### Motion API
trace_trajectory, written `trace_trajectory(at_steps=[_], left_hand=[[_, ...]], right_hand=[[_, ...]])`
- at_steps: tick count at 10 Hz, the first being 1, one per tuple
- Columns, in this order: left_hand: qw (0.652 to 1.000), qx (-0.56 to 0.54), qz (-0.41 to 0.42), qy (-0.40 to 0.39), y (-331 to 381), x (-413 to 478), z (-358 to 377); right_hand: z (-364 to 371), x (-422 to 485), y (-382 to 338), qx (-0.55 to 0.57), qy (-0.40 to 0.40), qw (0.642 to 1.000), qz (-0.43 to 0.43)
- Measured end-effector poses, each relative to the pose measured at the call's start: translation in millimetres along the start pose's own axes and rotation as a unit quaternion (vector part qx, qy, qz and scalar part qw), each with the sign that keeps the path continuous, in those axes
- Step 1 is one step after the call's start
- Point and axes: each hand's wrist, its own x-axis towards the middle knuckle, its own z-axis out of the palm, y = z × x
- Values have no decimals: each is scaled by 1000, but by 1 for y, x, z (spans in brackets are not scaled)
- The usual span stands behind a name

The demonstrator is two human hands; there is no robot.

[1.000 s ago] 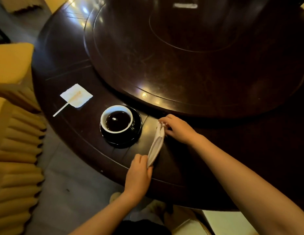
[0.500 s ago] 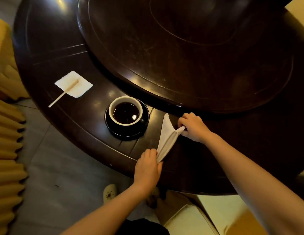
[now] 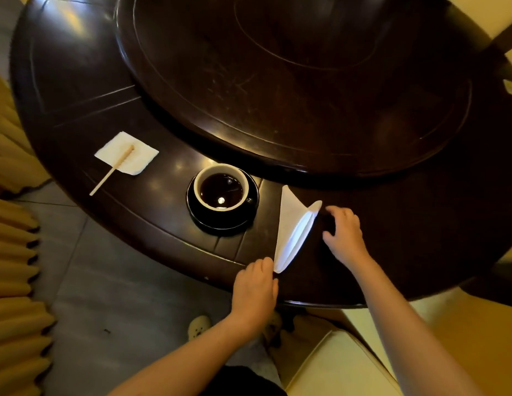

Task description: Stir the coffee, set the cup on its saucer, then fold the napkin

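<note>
We count one cup (image 3: pixel 221 186) of dark coffee, standing on one black saucer (image 3: pixel 222 218) near the edge of the dark round table (image 3: pixel 77 90). There are two white napkins: a flat square napkin (image 3: pixel 126 152) to the left with one wooden stirrer (image 3: pixel 112 171) lying across it, and a folded napkin (image 3: pixel 293 230) just right of the saucer (its top flaps stand up like two wings). One raised turntable (image 3: pixel 292 81) fills the table's middle.

We see two bare hands. The left hand (image 3: pixel 253 292) reaches over the table edge, knuckles up, its fingertips pinching the near point of the folded napkin. The right hand (image 3: pixel 344 231) hovers just right of the napkin, fingers curled and spread, holding nothing and not touching the cloth. Both forearms come up from the bottom of the view.
</note>
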Motion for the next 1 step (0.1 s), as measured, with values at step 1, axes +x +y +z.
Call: trace_trajectory(at_steps=[1], left_hand=[[995, 49, 77, -39, -16, -17, -5]], right_hand=[[13, -56, 6, 120, 31, 989, 76]])
